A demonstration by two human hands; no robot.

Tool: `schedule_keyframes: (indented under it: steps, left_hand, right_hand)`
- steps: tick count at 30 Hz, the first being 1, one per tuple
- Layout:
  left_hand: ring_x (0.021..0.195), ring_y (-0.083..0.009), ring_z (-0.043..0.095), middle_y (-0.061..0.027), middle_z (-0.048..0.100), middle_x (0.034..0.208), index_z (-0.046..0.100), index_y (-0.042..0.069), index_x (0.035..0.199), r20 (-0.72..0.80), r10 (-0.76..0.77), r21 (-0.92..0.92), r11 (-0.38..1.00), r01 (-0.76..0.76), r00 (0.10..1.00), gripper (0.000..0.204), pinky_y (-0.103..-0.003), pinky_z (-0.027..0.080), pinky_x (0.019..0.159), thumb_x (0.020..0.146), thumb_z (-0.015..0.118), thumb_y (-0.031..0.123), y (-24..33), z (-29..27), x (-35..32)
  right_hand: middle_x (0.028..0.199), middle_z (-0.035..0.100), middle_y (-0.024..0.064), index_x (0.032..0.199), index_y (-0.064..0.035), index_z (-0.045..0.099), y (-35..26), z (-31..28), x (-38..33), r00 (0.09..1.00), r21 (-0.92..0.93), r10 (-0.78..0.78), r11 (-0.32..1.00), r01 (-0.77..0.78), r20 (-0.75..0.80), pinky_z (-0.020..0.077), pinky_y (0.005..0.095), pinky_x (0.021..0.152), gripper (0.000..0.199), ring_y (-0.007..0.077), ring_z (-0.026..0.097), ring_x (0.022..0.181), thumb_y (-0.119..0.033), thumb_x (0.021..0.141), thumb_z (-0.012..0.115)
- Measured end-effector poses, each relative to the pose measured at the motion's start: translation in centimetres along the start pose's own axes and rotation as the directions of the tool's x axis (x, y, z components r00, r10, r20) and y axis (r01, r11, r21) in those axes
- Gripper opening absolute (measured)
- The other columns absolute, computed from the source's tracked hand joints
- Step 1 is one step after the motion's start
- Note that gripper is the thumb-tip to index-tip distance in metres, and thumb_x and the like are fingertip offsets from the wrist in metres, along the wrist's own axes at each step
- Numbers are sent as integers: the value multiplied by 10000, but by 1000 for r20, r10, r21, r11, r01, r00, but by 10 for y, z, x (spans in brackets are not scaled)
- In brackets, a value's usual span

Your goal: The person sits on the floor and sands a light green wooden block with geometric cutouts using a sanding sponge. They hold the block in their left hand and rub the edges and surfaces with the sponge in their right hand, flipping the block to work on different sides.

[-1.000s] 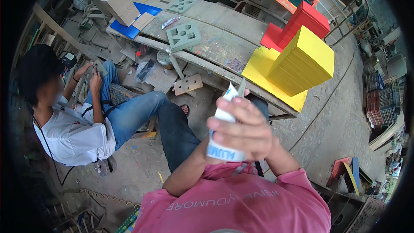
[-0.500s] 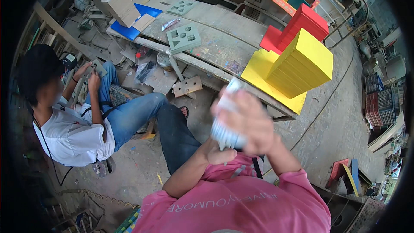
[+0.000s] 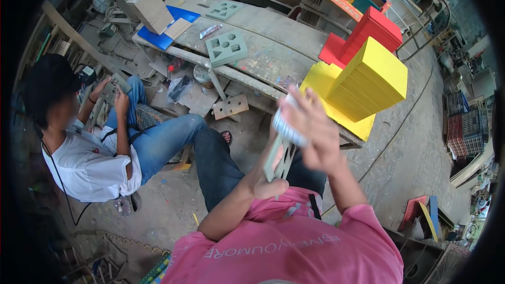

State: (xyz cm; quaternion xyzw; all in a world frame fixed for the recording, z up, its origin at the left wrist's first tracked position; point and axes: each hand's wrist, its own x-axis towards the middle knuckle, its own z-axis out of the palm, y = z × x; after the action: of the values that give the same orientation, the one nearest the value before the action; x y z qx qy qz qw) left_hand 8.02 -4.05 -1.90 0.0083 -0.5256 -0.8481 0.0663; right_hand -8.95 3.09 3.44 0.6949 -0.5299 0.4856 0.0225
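Note:
My left hand (image 3: 267,185) grips the lower end of a grey-green board with cut-out holes (image 3: 272,165), held tilted on edge above my lap. My right hand (image 3: 319,139), smeared by motion, is closed on a white and blue striped cloth-like pad (image 3: 288,127). That pad lies against the board's far end; its exact kind is blurred. On the bench beyond rest more grey-green boards with shaped holes, a thicker one (image 3: 227,47) nearer and another (image 3: 224,10) farther back.
A yellow stack of sheets (image 3: 368,76) and a red stack (image 3: 372,36) stand on the bench (image 3: 265,47) at right. To my left a seated person (image 3: 89,152) holds a similar board. A drilled wood block (image 3: 230,107) sits below the bench edge.
My right hand has slid the striped pad away from me, up the board, uncovering the holes in its nearer part. My left hand keeps its grip and has barely moved.

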Motion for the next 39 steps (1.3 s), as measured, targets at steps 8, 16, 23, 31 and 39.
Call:
schedule_keyframes:
  steps: [8,16,23,31,39]
  left_hand:
    - [1402,-232,280,-185,295,1516,154,-63,1504,-27,35,44,998,-34,999,985,-321,221,1132,687,598,261,-1,-1,-2]
    - [1417,-231,262,-161,251,1554,278,-87,1452,52,266,-35,964,-264,963,861,-349,221,1138,703,589,203,-37,-18,-4]
    - [1203,-224,478,-126,378,1378,235,6,1487,-188,203,156,972,-175,961,786,-349,376,1041,866,565,357,28,22,27]
    - [1214,-270,461,-112,373,1347,174,10,1497,-173,-162,-364,927,90,971,1054,-419,376,1061,693,685,461,59,36,28]
    - [1277,-307,392,-146,298,1411,74,-19,1504,200,195,-548,835,-55,960,1317,-428,318,1067,540,775,544,45,25,17]
  right_hand:
    - [1219,659,143,1146,-26,683,-1,-6,2,1000,-10,0,1000,1,29,219,518,1144,428,394,505,1289,-31,803,427]
    - [1222,658,116,1186,-58,667,-1,-2,-3,999,2,-28,1000,27,32,207,517,1146,410,378,515,1281,-131,902,380]
    - [1196,640,228,1147,23,645,49,-27,-13,985,-400,135,901,-167,-107,278,498,1123,326,361,541,1244,-73,967,391]
    - [930,610,127,1265,7,453,6,-30,-52,603,990,798,73,-121,15,543,350,523,476,201,618,625,-403,1034,381]
    - [994,558,130,1288,63,442,-24,-43,-44,725,832,677,472,-291,-130,400,309,595,544,175,500,697,-351,944,516]
